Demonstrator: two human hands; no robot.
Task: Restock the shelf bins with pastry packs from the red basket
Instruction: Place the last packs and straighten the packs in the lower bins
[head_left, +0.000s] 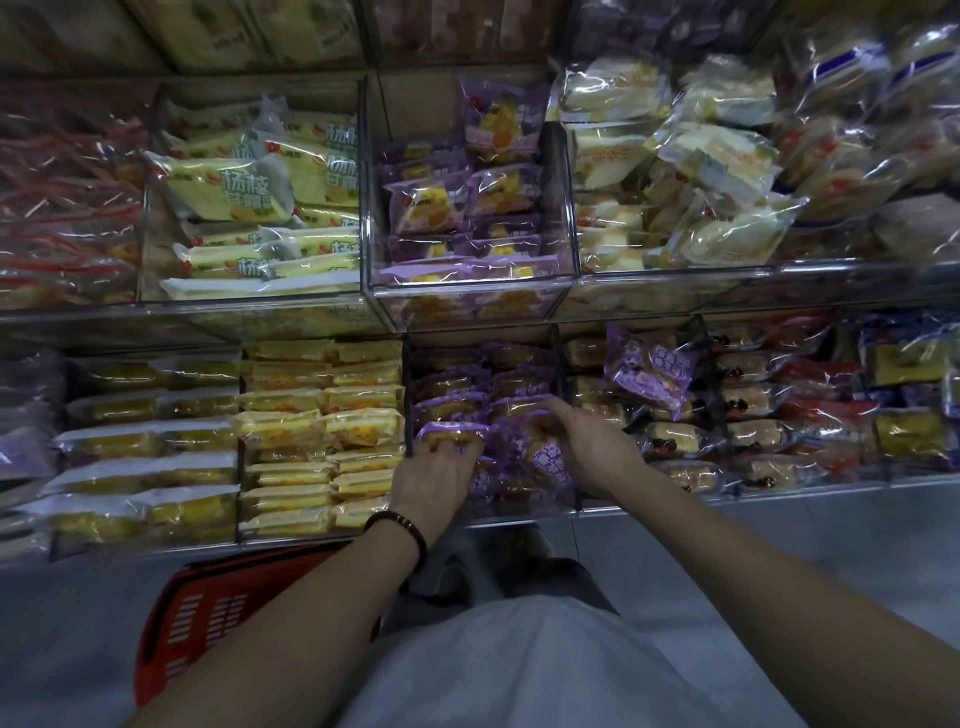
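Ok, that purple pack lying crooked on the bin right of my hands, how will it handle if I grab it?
The purple pack looks puffy and crinkled, so it is probably light and floppy. Its film shows glare, so likely slippery. It lies tilted on other packs, so a push may slide it off.

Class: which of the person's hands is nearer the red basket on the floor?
Left. The left hand holds purple packs up and right of the red basket; the right hand holds them farther right.
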